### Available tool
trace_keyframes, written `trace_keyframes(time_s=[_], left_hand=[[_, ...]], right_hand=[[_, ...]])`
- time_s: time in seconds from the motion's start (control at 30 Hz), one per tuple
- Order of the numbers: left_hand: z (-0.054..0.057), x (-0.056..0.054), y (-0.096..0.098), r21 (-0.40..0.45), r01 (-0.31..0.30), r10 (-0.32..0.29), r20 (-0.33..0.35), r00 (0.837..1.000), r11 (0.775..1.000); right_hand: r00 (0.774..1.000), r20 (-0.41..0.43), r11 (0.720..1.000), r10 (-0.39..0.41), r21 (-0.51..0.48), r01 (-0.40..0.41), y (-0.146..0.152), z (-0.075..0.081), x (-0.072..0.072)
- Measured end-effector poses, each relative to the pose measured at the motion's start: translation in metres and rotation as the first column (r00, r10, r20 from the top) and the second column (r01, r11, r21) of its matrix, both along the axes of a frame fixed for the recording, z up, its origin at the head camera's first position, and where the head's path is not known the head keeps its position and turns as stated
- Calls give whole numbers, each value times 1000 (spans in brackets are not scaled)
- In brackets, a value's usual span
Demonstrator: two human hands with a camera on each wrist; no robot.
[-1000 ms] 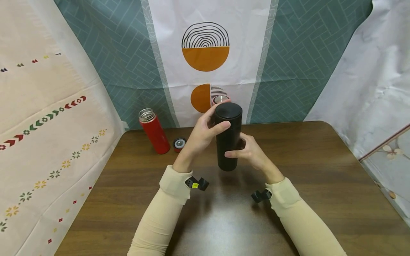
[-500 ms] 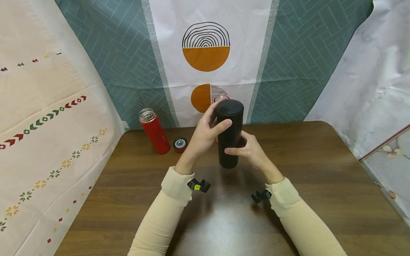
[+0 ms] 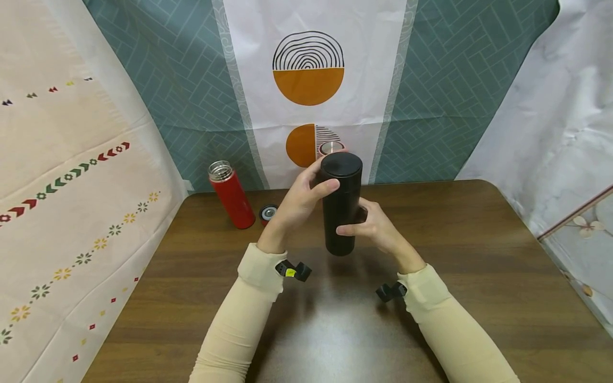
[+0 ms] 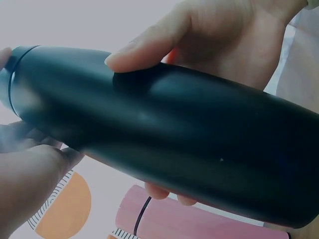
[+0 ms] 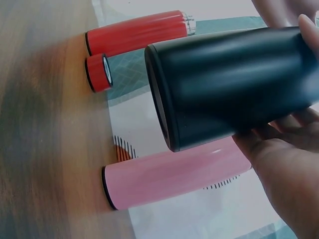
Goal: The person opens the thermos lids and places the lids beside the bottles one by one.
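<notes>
A black thermos bottle point(image 3: 341, 213) stands upright in both hands above the wooden table. My left hand point(image 3: 299, 201) holds it around the lid at the top, with the thumb across the front. Lower down, my right hand point(image 3: 375, 229) grips the bottle's body. The lid seam shows in the left wrist view, near the left fingers; the lid looks seated on the body. In the right wrist view, the flat base of the black bottle point(image 5: 214, 89) is off the table. Behind it stands a pink bottle point(image 5: 169, 177), mostly hidden from the head view except its uncapped steel mouth point(image 3: 331, 148).
An uncapped red bottle point(image 3: 233, 202) stands at the table's back left. Its steel neck is bare. Beside it lies a red and black lid point(image 3: 268, 213), inner side up. Patterned cloths point(image 3: 436, 96) hang along the back and sides of the table point(image 3: 455, 229).
The black bottle rises slightly, then comes back down to nearly its earlier height. My left hand shifts with it; both hands keep their hold.
</notes>
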State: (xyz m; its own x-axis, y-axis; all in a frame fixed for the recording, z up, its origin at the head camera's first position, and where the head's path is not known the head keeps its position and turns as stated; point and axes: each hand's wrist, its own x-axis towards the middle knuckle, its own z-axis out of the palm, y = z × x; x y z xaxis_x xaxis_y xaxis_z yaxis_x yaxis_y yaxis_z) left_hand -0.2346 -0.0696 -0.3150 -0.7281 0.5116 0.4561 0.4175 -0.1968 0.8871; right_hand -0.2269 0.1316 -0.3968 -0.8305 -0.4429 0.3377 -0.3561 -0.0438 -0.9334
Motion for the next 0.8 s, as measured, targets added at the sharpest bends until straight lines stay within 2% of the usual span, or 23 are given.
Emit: trace_keyframes(time_s=[0.17,0.37,0.47,0.63,0.8], left_hand=[[0,1,2,12,-26,26,6,1000,1000],[0,6,11,28,-168,169,-21,985,985],[0,7,16,53,-200,203,-42,978,978],[1,9,15,41,-183,185,-54,981,982],[1,5,9,4,-100,100,-36,994,995]], right_hand=[[1000,-6,1000,-14,-3,14,0,0,0],[999,-23,999,-46,-14,46,0,0,0],[999,-23,999,-48,-20,48,0,0,-1],[998,-11,998,-58,-21,58,1,2,0],[999,7,998,-47,-33,47,4,3,0]])
